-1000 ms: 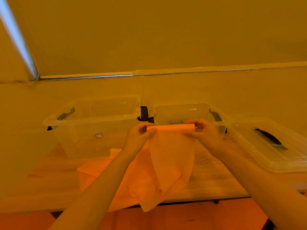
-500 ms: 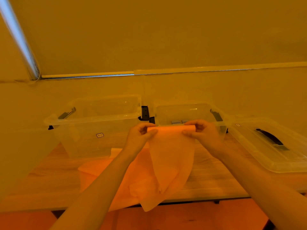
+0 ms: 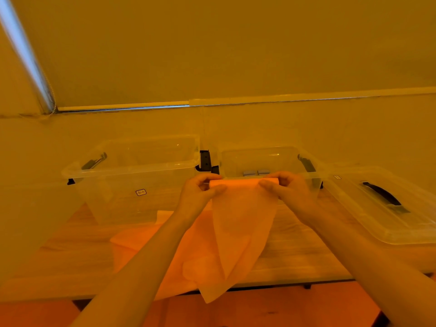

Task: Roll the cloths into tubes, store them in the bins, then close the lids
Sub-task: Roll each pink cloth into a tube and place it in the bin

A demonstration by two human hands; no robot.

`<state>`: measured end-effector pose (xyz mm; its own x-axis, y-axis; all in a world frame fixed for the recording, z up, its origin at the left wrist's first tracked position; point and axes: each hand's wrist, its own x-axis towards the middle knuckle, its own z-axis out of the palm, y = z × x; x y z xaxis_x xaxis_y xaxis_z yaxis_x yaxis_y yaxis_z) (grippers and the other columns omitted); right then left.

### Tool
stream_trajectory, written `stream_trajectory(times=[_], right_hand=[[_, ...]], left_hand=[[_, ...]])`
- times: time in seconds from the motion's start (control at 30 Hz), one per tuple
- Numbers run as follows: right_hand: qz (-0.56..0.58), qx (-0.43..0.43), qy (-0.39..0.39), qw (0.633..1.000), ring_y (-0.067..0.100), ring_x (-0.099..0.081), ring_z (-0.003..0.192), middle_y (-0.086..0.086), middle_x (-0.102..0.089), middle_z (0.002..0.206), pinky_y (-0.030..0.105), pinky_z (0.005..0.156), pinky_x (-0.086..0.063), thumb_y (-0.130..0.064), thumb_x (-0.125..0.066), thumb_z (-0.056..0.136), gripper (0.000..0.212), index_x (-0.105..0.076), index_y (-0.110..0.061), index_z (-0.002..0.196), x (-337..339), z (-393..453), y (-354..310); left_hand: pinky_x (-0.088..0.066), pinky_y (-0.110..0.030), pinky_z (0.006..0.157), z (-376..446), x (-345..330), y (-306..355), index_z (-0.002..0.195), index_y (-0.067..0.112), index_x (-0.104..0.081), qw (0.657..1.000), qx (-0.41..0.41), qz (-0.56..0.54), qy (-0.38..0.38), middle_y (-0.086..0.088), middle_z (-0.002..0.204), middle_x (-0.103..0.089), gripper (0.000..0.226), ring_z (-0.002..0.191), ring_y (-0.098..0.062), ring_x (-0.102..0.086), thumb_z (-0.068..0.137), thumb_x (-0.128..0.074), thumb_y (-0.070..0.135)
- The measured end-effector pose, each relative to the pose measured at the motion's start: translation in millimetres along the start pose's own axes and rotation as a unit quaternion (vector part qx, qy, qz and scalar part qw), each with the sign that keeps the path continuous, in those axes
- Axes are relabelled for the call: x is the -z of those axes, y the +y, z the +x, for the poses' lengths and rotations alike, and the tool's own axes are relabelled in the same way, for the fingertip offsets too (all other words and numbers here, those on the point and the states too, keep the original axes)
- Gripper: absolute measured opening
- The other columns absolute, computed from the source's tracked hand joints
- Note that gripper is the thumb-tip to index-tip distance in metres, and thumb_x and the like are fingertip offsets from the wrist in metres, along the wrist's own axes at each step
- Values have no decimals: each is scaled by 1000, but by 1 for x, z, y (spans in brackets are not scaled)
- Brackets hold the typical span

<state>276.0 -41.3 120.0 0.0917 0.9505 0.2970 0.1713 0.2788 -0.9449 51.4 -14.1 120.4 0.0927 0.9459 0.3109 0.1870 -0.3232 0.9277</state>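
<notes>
Left hand (image 3: 200, 193): grip closed, thumb and fingers pinching the left end of the rolled top edge of the orange cloth (image 3: 243, 223), centre of frame.
Right hand (image 3: 289, 191): grip closed likewise on the right end of the same roll.
Cloth: held above the worktop (image 3: 295, 246), the unrolled part hanging to a point past the near worktop edge, lower centre.
Change: hands and cloth much as half a second ago; the roll looks slightly shorter between the hands.
Further orange cloths (image 3: 146, 249): lying on the worktop under the left forearm; their number is hard to make out.
Left bin (image 3: 132, 178): clear, open, centre left; nothing visible inside.
Right bin (image 3: 271, 160): clear, open, behind the hands; its lower part is hidden, and small grey items show at its near wall.
Lid (image 3: 387, 208): clear with dark handle, flat at right, cut off by the frame edge.
</notes>
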Motion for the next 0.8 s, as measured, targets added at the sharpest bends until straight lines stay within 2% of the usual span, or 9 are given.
stream_trajectory(times=[0.17, 0.3, 0.4, 0.57, 0.73, 0.8], right_hand=[[-13, 9, -17, 1000, 8, -63, 90, -5, -64, 102, 17, 61, -54, -8, -74, 79, 20, -67, -19, 95, 0, -2, 0], [-13, 9, -15, 1000, 12, -66, 85, -3, -67, 97, 20, 63, -56, -14, -72, 81, 16, -66, -20, 95, -2, -2, 2], [-2, -2, -12, 1000, 10, -67, 79, -2, -67, 94, 18, 60, -54, -16, -70, 83, 11, -66, -19, 92, -3, -1, 0], [-29, 20, -12, 999, 6, -61, 87, -8, -62, 100, 13, 59, -52, -7, -73, 79, 23, -65, -22, 95, -6, -2, 0], [-37, 9, -2, 999, 10, -63, 82, -3, -64, 94, 15, 57, -52, -18, -70, 84, 11, -65, -19, 94, -8, -2, 3], [-43, 8, -5, 999, 13, -64, 83, -2, -65, 93, 17, 59, -52, -22, -68, 86, 6, -65, -22, 91, -8, -3, 2]], left_hand=[[-50, -19, 69, 1, 0, 1, 89, 30, -66, 1000, 3, 3, 8, 3, 102, -67, 11, 93, -12, -63, 87, -66, 19], [-49, -19, 74, 0, 1, 1, 89, 32, -65, 1000, -3, 5, 10, 7, 102, -65, 14, 96, -8, -61, 85, -68, 18], [-52, -18, 69, -1, 1, 2, 92, 30, -64, 1000, -6, 6, -5, 7, 102, -64, 21, 95, -8, -62, 83, -71, 12], [-51, -18, 68, -1, 1, 2, 91, 27, -65, 1000, -8, 11, 5, 3, 99, -66, 9, 91, -10, -63, 87, -67, 18], [-54, -27, 82, 1, 1, -2, 98, 29, -65, 1000, -14, 24, -8, 6, 107, -64, 21, 99, -11, -61, 83, -71, 15], [-55, -26, 79, 1, 1, -3, 99, 29, -65, 999, -15, 32, -13, 7, 107, -64, 23, 100, -11, -61, 83, -71, 13]])
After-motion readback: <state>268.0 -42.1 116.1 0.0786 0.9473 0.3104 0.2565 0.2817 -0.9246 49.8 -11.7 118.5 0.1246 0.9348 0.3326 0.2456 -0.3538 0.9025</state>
